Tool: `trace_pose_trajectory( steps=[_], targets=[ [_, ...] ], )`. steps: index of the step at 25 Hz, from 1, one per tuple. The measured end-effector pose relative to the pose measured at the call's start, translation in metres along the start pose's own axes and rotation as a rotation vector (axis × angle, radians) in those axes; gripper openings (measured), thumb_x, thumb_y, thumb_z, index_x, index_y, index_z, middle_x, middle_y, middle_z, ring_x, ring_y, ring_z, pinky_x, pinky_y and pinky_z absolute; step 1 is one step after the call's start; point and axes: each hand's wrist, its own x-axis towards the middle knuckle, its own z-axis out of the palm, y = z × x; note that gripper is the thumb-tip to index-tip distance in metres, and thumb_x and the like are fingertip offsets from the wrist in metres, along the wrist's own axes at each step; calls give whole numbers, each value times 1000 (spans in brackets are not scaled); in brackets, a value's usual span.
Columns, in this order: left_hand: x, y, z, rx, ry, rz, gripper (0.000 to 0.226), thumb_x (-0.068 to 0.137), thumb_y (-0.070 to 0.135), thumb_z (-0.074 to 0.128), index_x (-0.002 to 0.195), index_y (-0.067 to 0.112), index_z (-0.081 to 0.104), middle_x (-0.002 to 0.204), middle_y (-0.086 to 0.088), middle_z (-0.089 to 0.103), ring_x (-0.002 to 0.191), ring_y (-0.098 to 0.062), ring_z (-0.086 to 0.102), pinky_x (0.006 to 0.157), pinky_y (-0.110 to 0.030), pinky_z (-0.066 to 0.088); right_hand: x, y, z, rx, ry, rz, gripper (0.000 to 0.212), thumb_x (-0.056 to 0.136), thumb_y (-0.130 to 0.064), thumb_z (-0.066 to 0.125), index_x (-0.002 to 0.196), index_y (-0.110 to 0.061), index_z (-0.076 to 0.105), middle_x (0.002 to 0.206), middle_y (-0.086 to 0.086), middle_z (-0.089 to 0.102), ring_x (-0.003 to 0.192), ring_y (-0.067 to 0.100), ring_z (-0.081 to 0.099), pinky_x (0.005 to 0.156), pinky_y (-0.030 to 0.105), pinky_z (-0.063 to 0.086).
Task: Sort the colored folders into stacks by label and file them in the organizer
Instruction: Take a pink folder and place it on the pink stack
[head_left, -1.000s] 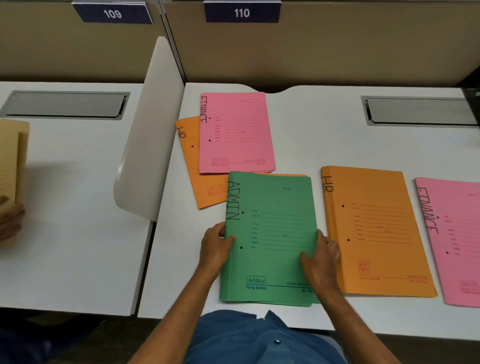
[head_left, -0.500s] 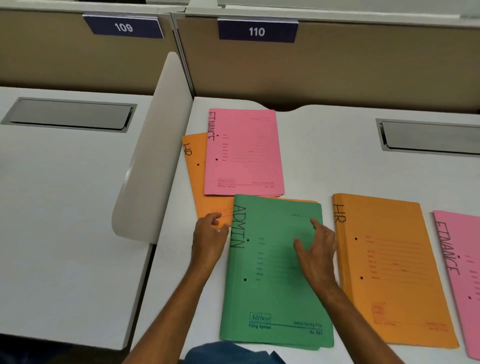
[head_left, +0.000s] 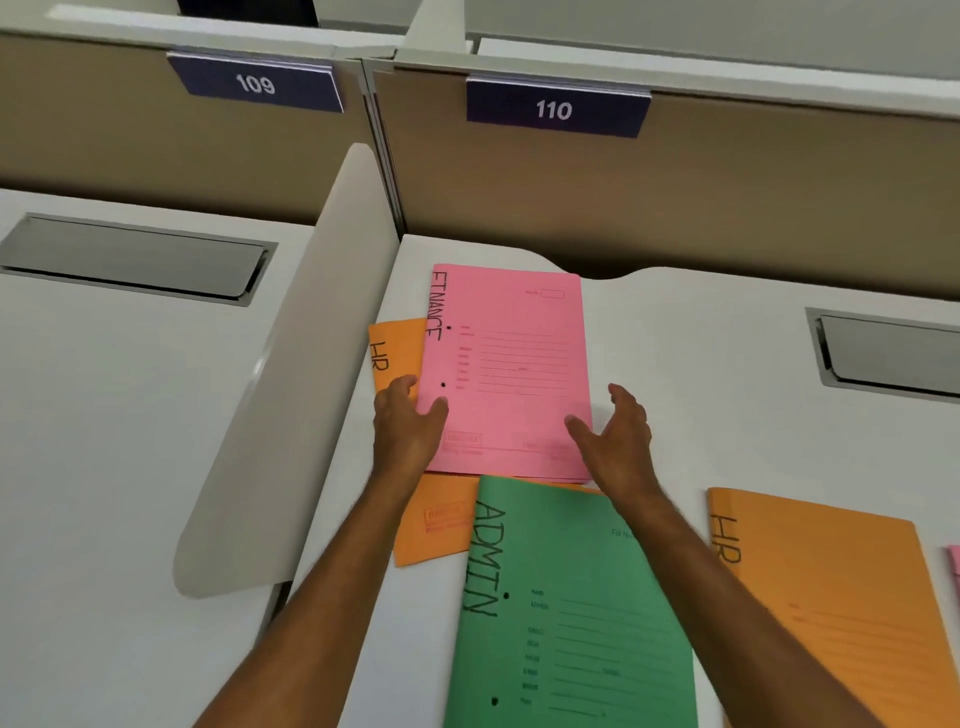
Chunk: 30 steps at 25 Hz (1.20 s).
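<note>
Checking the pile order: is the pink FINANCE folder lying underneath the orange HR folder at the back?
No, the pink FINANCE folder lies on top of that orange HR folder.

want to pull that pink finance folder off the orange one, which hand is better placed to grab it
Left. The left hand already touches the pink folder at its spine edge, thumb on the cover. The right hand hovers open beside the other edge, seemingly not touching.

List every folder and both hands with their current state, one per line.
pink FINANCE folder: closed, flat, lying on an orange folder
orange HR folder underneath: closed, mostly covered
green ADMIN folder: closed, flat, untouched
orange HR folder on the right: closed, flat
left hand: touching the pink folder's left edge
right hand: open at its right edge
</note>
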Motion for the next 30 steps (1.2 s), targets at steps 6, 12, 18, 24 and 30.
trace_pose_trajectory(
  steps=[6, 12, 18, 24, 30],
  targets=[
    [23, -6, 8, -53, 5, -58, 59, 98, 38, 62, 150, 21, 39, 129, 1, 59, 102, -16, 57, 71, -28, 44, 20, 0, 21, -9, 16, 35, 74, 89, -31, 75, 151, -13, 40, 149, 9, 48, 138, 31, 42, 115, 49, 40],
    [30, 0, 1, -389, -77, -163, 37, 103, 25, 58, 139, 17, 59, 121, -3, 69, 109, -26, 67, 98, -51, 57, 22, 2, 17, 109, 10, 51, 66, 93, -21, 72, 151, -14, 41, 149, 7, 47, 128, 25, 52, 105, 44, 50],
    [24, 40, -10, -551, -178, -80, 28, 102, 15, 59, 128, 24, 59, 112, -11, 76, 105, -36, 73, 86, -51, 60, 17, 2, 7, 243, -61, 79, 63, 98, -20, 67, 154, -19, 37, 150, 3, 50, 118, 17, 52, 87, 32, 51],
    [-4, 55, -23, -690, -261, 60, 26, 100, 14, 62, 118, 33, 63, 109, -4, 80, 92, -24, 76, 75, -41, 63, 6, -15, -11, 450, -46, 76, 49, 98, -30, 64, 143, -25, 46, 135, -5, 58, 102, 5, 60, 72, 22, 48],
    [-52, 67, -35, -771, -306, 116, 26, 102, 14, 60, 120, 33, 60, 110, -2, 79, 92, -19, 76, 73, -39, 63, -30, -24, -55, 583, 132, -7, 32, 99, -30, 63, 128, -32, 49, 114, -12, 63, 99, 12, 65, 64, 25, 49]
  ],
)
